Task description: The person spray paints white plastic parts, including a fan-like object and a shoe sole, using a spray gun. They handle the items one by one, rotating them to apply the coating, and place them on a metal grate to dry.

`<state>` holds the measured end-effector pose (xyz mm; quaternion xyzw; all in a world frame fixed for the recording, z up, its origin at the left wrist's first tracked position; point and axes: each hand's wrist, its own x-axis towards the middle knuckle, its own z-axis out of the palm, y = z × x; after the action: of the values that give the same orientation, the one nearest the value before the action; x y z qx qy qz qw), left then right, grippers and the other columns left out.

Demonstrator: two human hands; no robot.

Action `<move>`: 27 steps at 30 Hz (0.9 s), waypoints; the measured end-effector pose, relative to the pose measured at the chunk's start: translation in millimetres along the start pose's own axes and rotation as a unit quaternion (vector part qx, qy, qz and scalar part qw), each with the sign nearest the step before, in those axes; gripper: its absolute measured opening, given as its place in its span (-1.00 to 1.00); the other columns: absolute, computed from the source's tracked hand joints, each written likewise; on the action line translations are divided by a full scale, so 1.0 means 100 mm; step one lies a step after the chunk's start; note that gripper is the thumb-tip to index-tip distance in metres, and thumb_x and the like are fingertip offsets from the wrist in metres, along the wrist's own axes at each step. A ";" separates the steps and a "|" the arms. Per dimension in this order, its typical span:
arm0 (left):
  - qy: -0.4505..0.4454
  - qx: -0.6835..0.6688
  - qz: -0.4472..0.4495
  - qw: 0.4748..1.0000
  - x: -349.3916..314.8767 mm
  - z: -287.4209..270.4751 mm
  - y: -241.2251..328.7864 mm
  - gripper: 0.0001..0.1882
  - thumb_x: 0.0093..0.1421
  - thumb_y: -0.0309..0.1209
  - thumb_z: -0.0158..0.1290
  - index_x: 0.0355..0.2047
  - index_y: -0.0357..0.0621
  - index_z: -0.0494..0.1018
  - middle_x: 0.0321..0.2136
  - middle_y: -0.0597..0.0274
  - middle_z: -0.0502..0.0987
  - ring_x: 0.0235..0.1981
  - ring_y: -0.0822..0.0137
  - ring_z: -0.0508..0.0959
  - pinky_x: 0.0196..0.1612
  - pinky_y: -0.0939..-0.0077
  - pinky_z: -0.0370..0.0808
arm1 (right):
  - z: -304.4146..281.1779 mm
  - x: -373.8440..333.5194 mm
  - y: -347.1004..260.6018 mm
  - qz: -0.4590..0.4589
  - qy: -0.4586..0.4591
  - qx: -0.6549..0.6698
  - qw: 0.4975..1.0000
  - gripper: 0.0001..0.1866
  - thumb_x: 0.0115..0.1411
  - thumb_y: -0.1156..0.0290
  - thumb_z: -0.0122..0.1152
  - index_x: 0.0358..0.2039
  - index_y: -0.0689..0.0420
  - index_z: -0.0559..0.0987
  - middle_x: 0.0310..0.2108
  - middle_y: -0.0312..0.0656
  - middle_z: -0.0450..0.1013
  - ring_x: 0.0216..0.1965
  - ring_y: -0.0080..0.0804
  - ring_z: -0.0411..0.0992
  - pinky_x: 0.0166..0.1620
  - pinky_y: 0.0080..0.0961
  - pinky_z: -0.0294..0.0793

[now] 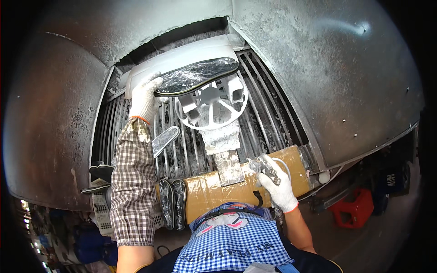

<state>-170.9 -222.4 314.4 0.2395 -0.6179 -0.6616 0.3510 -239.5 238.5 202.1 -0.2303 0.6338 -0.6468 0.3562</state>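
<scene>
I have the gloved left hand (146, 96) gripping the left end of a dark, white-smeared sole (198, 76), thumb on top, at the white spoked wheel (210, 94); from above I can't tell whether the sole rests on the wheel or hangs just over it. The gloved right hand (278, 187) is wrapped around a metal spray gun (265, 168) by the tan-covered beam (200, 199), well apart from the sole. For an even coat, I'd hold the sole level, pinch only its edge so the glove doesn't mark the face, aim squarely, sweep in smooth passes and let the hose (285, 164) trail clear.

Beneath the wheel run metal slats (269, 114) crusted with white; a pale sole-shaped piece (165, 140) lies on them beside the left forearm. Stained metal walls (373, 100) rise on both sides. Two dark soles (180, 204) stand at the beam's left end, and a red container (354, 207) sits low at the right.
</scene>
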 end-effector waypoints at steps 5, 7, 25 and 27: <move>0.003 -0.010 -0.007 1.000 0.06 0.03 -0.07 -0.53 0.37 -0.53 0.15 0.26 -0.44 0.49 -0.04 -0.04 0.68 -0.24 0.31 0.72 -0.51 0.54 0.70 | 0.02 -0.01 -0.01 0.007 -0.006 -0.003 1.000 -0.29 0.46 0.47 0.24 0.53 0.34 0.23 0.24 -0.07 0.57 0.16 -0.52 0.51 0.25 -0.55 0.47; 0.005 -0.022 -0.023 0.999 0.08 0.06 -0.07 -0.51 0.36 -0.52 0.17 0.28 -0.44 0.47 -0.03 -0.04 0.68 -0.23 0.31 0.72 -0.50 0.53 0.70 | 0.02 -0.01 0.00 0.015 -0.011 0.011 1.000 -0.28 0.46 0.47 0.24 0.54 0.36 0.22 0.25 -0.07 0.56 0.19 -0.50 0.50 0.27 -0.53 0.46; 0.149 -0.017 -0.001 0.989 -0.13 -0.12 -0.41 -0.45 0.36 -0.42 0.24 0.30 -0.37 0.45 -0.07 0.06 0.64 -0.29 0.33 0.65 -0.37 0.51 0.65 | 0.15 0.22 -0.16 -0.076 0.046 -0.038 0.995 -0.33 0.42 0.49 0.28 0.47 0.38 0.32 0.14 -0.12 0.54 0.02 -0.50 0.55 0.08 -0.53 0.59; 0.216 -0.055 -0.003 0.975 -0.43 -0.09 -0.62 -0.42 0.29 -0.39 0.32 0.28 -0.28 0.46 -0.16 0.21 0.66 -0.32 0.42 0.61 -0.32 0.51 0.59 | 0.22 0.29 -0.31 -0.108 0.030 -0.008 0.994 -0.33 0.41 0.51 0.28 0.47 0.38 0.32 0.11 -0.11 0.55 0.01 -0.48 0.56 0.04 -0.51 0.62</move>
<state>-146.8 -196.3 247.1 0.3588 -0.4896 -0.6281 0.4869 -247.1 200.4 230.1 -0.2806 0.6206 -0.6833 0.2630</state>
